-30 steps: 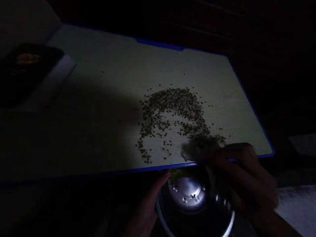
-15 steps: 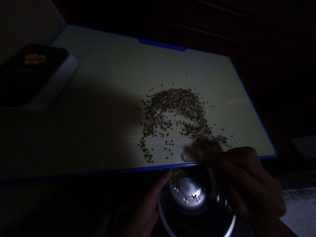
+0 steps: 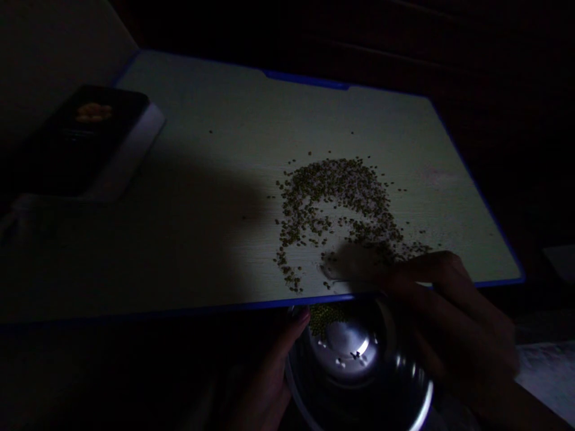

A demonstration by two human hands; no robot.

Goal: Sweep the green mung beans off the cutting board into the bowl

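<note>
Small green-brown seeds (image 3: 335,194) lie in a loose ring on the pale, blue-edged desk (image 3: 215,197), close to its near edge. Your right hand (image 3: 431,299), fingers loosely curled around nothing, rests on them there. Sweep in short, low strokes. Your left hand (image 3: 269,377) grips the shiny round steel bowl (image 3: 359,365); keep its rim tight under that edge.

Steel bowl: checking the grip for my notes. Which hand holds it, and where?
The left hand holds the steel bowl at its left rim.
</note>
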